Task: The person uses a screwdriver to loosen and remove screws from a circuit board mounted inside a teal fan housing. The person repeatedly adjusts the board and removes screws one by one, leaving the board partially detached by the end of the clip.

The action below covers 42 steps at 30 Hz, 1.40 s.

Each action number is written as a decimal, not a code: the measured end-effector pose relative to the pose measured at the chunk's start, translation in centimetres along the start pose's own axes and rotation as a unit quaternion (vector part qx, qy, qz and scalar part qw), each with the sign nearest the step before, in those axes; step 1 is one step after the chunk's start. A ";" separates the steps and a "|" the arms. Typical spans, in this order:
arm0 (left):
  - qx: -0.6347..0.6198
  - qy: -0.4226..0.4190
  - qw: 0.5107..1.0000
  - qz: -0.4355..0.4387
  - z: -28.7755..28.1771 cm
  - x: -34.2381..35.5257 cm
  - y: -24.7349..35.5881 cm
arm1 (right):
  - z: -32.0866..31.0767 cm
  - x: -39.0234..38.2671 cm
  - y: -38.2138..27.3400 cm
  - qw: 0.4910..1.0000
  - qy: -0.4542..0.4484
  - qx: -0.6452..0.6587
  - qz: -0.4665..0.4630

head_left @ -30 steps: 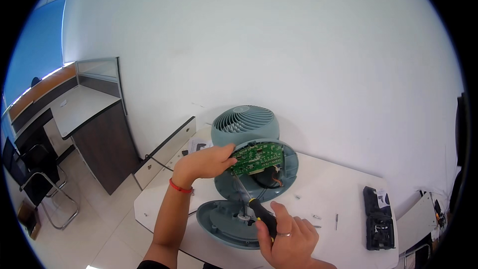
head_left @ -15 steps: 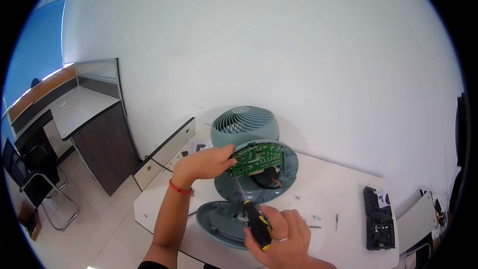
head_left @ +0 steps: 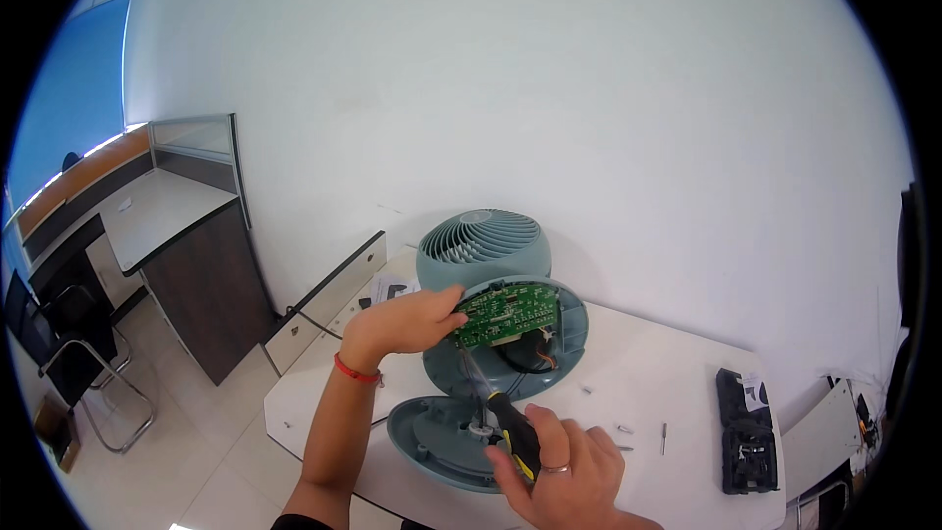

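over the counter (head_left: 638, 353) before the fan (head_left: 484, 240), in the head view, the left grip (head_left: 417, 320) grasps the left edge of the round housing (head_left: 515, 373) beside its circuit board (head_left: 508, 314); the right grip (head_left: 574, 476) clasps a black-and-yellow screwdriver (head_left: 512, 424), tip near the board.

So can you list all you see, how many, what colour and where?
Wall: 1, white, behind
Panel: 1, blue, upper left
Chair: 1, black, far left
Desk: 1, white top, left
Table: 1, white, centre
Fan: 1, grey-green, back of table
Open housing: 1, grey-green, before fan
Circuit board: 1, green, in housing
Base piece: 1, grey-green, table front
Screwdriver: 1, black and yellow, below board
Metal bits: several, silver, table's right
Tool case: 1, black, far right
Bracelet: 1, red, left wrist
Left hand: 1, bare, at board
Right hand: 1, bare, on screwdriver
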<state>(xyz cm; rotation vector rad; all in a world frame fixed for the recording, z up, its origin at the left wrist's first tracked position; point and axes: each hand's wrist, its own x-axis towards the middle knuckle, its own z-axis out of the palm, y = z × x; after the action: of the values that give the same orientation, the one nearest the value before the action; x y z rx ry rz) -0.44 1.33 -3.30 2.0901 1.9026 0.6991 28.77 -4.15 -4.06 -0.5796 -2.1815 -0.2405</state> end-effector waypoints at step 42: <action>-0.061 0.028 0.998 0.017 -0.7 -0.4 -0.4 | 1.0 -0.2 2.3 0.992 -0.024 0.119 -0.025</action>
<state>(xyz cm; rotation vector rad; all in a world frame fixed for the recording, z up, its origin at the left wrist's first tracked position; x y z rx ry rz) -1.15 0.92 -3.00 2.0530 1.8076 0.8666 29.25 -1.86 -4.90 -0.3996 -2.2319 0.0087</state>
